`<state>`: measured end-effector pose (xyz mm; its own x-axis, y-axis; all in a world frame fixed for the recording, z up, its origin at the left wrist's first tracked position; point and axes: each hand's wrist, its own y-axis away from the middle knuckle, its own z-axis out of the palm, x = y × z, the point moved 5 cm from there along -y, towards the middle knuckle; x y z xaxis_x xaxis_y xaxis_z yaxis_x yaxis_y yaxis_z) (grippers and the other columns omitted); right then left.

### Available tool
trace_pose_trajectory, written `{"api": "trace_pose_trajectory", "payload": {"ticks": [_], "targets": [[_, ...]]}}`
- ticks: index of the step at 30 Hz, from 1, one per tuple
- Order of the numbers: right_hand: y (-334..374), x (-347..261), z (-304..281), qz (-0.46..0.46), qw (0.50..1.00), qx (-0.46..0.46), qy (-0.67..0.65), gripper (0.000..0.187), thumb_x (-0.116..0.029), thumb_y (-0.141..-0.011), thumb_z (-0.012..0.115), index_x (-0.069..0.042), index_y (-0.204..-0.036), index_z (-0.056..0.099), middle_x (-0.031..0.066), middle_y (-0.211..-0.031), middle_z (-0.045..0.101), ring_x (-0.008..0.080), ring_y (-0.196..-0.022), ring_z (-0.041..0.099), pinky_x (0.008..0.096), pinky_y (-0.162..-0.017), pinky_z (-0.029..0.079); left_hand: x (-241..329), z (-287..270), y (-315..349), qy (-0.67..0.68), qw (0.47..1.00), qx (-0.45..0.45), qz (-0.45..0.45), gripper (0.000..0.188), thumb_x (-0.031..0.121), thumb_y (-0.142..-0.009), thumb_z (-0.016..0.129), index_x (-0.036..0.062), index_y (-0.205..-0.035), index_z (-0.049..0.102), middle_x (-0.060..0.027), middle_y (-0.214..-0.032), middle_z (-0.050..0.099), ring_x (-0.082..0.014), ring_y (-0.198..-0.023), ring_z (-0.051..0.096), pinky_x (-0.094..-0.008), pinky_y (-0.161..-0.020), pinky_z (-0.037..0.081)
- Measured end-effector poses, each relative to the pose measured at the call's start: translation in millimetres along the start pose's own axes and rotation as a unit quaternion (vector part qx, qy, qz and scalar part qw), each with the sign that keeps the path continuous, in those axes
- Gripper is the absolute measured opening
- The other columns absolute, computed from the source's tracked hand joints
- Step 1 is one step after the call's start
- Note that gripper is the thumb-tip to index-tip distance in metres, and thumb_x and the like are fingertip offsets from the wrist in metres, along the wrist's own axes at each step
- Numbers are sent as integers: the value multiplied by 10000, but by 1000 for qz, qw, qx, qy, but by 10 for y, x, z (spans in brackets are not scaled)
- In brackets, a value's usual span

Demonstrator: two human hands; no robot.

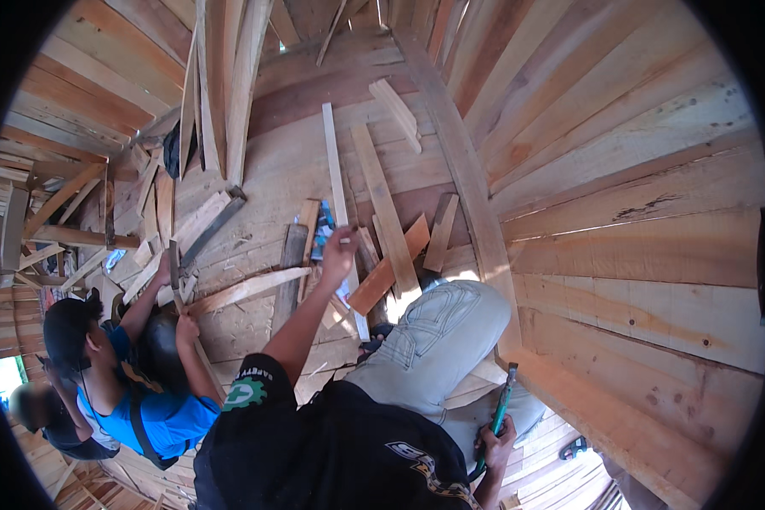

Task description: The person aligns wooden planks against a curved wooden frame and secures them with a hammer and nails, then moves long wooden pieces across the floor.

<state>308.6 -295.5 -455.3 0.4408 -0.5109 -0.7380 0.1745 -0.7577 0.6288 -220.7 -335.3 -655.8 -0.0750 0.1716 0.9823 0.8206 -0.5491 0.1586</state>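
A plank wall [646, 246] rises on the right, beside the plank floor [268, 208]; a long beam [465, 161] follows the floor's right edge. Near the floor's left edge, a co-worker in a blue shirt [149, 416] bends over the wood. The pale strip [335, 161] lies mid-floor, its long axis running from toward the far edge back to the person's knee. Right of it, a plain board [374, 183] slants nearly alongside, crossed by a shorter reddish board [374, 291]. The green tool [503, 398] stands tilted, metal end up, the right hand [496, 438] closed round its handle, well apart from the strip. The left hand [338, 257] is much nearer, right over the strip's middle, fingers curled together; whether they touch it, or pinch the small dark spot at their tips, I cannot tell.
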Motion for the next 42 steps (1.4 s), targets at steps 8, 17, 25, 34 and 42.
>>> {"api": "trace_pose_trajectory", "payload": {"ticks": [8,17,25,34,42], "targets": [[74,206,-189,-49,996,-7,-69,312,56,-701,497,41,-1012,491,77,-655,554,132,-476,531,250,-435,455,1608,1366,867,7,977,-191,92,309,48,-922,590,21,-1222,520,-79,-1082,621,-150,-959,602,-281,-840,498],[-358,1280,-481,-233,963,57,126,660,-17,-734,563,12,-1376,412,93,-981,580,165,-736,547,295,-640,486,2379,2327,1364,-99,904,-347,231,228,165,-960,565,-22,-849,635,-95,-861,662,-186,-749,640,-313,-682,501],[-259,1013,-540,-220,973,15,65,456,-8,-727,550,15,-1181,522,62,-883,574,143,-700,535,287,-595,466,2293,2416,1794,-24,916,-302,262,209,180,-975,529,-10,-958,615,-110,-768,630,-202,-677,610,-344,-625,476],[43,552,-478,-320,935,107,108,443,-52,-712,608,10,-1144,532,65,-826,557,174,-698,513,310,-628,468,2128,2414,1719,-84,916,-295,259,243,252,-918,603,10,-925,622,-114,-703,643,-208,-628,620,-373,-587,470],[529,-253,-821,-390,874,214,-195,443,34,-720,562,-5,-1148,454,61,-863,533,128,-663,508,261,-577,446,2055,2604,1589,-165,829,-387,369,368,355,-934,559,27,-1096,597,-160,-977,669,-333,-949,638,-444,-819,489]]}}
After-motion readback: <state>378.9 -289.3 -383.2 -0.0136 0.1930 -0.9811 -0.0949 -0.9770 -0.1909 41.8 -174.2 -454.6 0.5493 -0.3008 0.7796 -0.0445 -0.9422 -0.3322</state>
